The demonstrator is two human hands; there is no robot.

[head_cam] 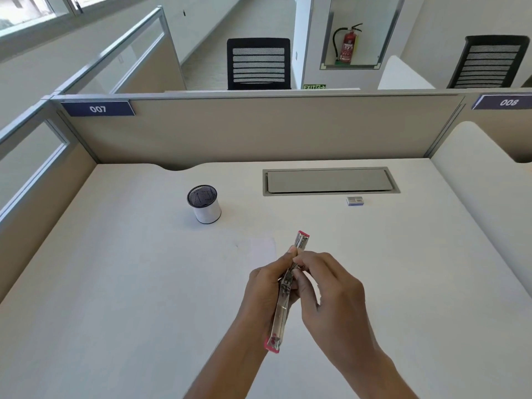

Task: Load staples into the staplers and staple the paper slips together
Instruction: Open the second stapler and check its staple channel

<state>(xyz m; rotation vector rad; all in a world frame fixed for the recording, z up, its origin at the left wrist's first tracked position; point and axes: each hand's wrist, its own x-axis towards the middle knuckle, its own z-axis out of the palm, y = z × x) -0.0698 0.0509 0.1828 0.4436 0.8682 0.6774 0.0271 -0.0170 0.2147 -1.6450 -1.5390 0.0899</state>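
Note:
A pink and silver stapler (280, 309), swung fully open into one long line, is held above the white desk (115, 283). My left hand (267, 286) grips it round the hinge from the left. My right hand (331, 289) pinches the stapler's metal channel near the hinge with its fingertips. A pale paper slip (262, 250) lies flat on the desk just beyond my hands. A small staple box (355, 200) sits at the back right, below the grey cable hatch.
A mesh pen cup (204, 204) stands at the back left of the desk. A grey cable hatch (329, 181) is set into the desk's far side. Beige partition walls close the desk at the back and left; a white divider (483, 180) stands on the right.

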